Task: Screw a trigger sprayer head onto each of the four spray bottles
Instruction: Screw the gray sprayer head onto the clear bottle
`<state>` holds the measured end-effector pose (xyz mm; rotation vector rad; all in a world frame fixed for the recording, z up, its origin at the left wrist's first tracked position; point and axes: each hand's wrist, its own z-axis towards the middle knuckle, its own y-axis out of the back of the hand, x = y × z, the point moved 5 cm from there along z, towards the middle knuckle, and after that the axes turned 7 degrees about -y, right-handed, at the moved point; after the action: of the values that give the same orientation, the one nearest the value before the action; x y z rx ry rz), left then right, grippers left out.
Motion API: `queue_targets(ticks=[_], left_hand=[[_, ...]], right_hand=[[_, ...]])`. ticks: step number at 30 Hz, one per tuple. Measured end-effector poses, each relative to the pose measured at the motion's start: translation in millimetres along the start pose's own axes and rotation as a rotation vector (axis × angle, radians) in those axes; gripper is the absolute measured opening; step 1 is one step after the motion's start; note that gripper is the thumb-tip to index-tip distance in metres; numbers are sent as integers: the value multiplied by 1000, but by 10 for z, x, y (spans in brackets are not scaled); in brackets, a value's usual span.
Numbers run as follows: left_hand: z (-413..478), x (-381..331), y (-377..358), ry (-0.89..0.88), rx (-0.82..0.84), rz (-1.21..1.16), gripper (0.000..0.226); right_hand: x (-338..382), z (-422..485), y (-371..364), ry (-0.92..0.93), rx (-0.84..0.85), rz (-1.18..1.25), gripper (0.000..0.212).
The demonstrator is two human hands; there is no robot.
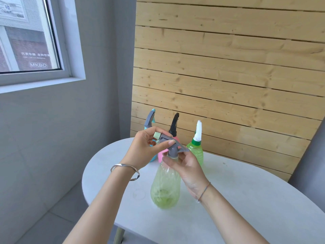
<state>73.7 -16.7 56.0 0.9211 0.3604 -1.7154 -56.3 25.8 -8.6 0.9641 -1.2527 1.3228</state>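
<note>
We see a wall of pale wooden planks (pixel 228 67) behind a white rounded bench (pixel 246 199), with a grey wall and a window (pixel 28 36) off to the left. On the bench, nearest us, stands a translucent green bottle (pixel 165 187), upright. A grey sprayer head (pixel 171 145) sits on its neck, its pale nozzle pointing up and left. Our left hand (pixel 147 148) has its grip pinched on the sprayer head, thumb laid along the top and fingers curled around the nozzle end. Our right hand (pixel 186 166) has its grip pressed around the bottle's neck just under the grey collar. Behind these, close to the planks, three more bottles stand in a row, each with a head already on: a blue bottle (pixel 153 156) with a grey head, mostly hidden by the left hand, a pink bottle (pixel 161 155) with a black head, and a smaller green bottle (pixel 197 152) with a white head. A silver bangle (pixel 125 170) circles the left wrist, a thin cord bracelet (pixel 204 191) the right.
</note>
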Motion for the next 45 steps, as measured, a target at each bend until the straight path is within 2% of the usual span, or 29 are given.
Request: queue_targets(ticks=[4, 6, 9, 13, 15, 17, 19, 21, 22, 24, 26, 28, 31, 35, 37, 41, 45], left_hand=[[-6, 17, 19, -4, 3, -13, 11], [0, 37, 32, 11, -12, -8, 11], [2, 51, 6, 3, -3, 30, 13], [-5, 34, 22, -7, 12, -26, 11], [-6, 43, 29, -3, 11, -22, 14], [-45, 95, 21, 26, -13, 37, 32], [-150, 225, 19, 122, -25, 78, 65], [-304, 393, -16, 291, 72, 83, 90], [-377, 453, -56, 367, 167, 97, 94], [-485, 501, -154, 429, 340, 132, 82], [-511, 471, -210, 425, 381, 87, 59], [-542, 429, -243, 443, 411, -52, 47], [-590, 386, -246, 500, 480, -240, 49], [-607, 330, -220, 500, 550, -375, 49], [-586, 331, -157, 480, 527, -357, 48], [-499, 363, 107, 435, 437, -270, 41], [-434, 445, 454, 404, 345, -195, 51]], right_hand=[[11, -36, -30, -74, 149, 62, 50], [-6, -37, -27, -68, 127, 36, 45], [-40, -15, -4, -6, 2, -27, 41], [-1, -45, -31, -58, 159, -7, 47], [11, -46, -18, -50, 142, -56, 44], [27, -40, 1, -23, 64, -80, 36], [72, -27, 56, -8, -29, -61, 31], [170, -10, 152, 0, -107, 29, 32], [221, 2, 196, 0, -129, 84, 33], [304, 4, 228, -9, -105, 177, 31], [367, -15, 215, -26, -34, 187, 30], [415, -50, 173, -61, 73, 152, 38], [501, -108, 136, -78, 156, 120, 41], [561, -150, 36, -80, 212, 125, 40], [592, -140, -15, -58, 184, 131, 34], [618, -29, -150, 16, 54, 42, 37], [616, 181, -423, 52, 50, 31, 29]])
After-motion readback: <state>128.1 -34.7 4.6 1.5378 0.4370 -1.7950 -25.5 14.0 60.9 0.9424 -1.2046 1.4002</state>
